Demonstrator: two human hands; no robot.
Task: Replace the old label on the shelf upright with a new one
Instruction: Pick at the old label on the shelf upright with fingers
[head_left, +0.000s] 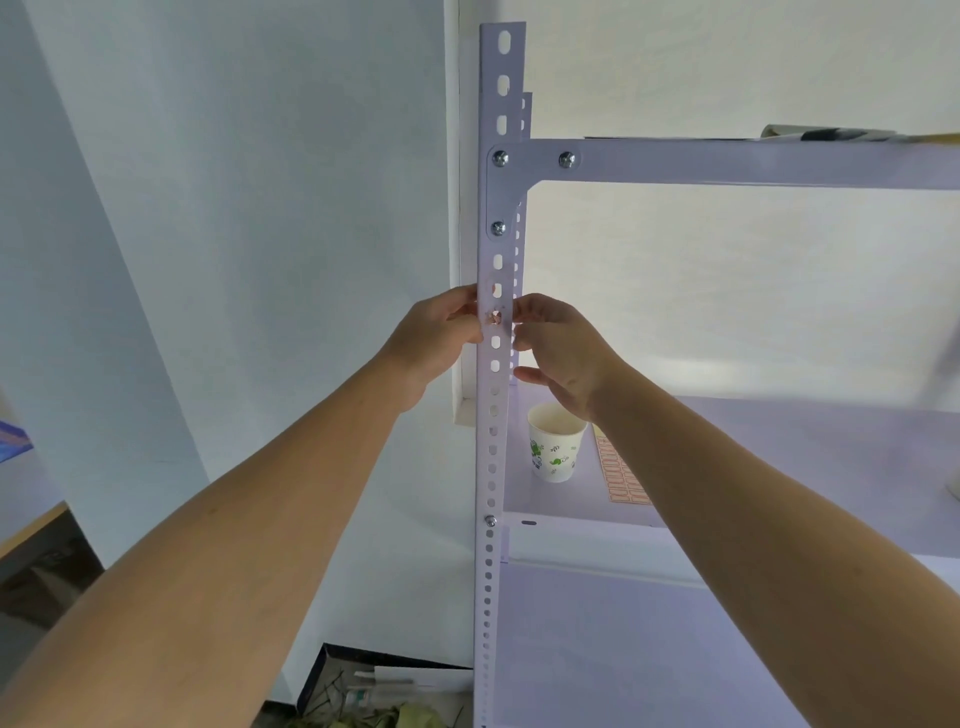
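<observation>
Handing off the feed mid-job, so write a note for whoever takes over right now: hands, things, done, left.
Left hand: grips the left edge of the shelf upright, thumb beside the old label.
Right hand: curled fingertips at the upright's right edge; grip unclear.
Old label: a torn reddish scrap on the upright, between the hands.
Label sheet: on the shelf beside the paper cup.
Done: no new label visible.
Left: clear the scrap, stick on a new label.

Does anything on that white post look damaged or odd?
Yes. A small reddish label scrap clings to the upright between the left hand and right hand. It looks torn and crumpled, not flat. Nothing else stands out.
</observation>
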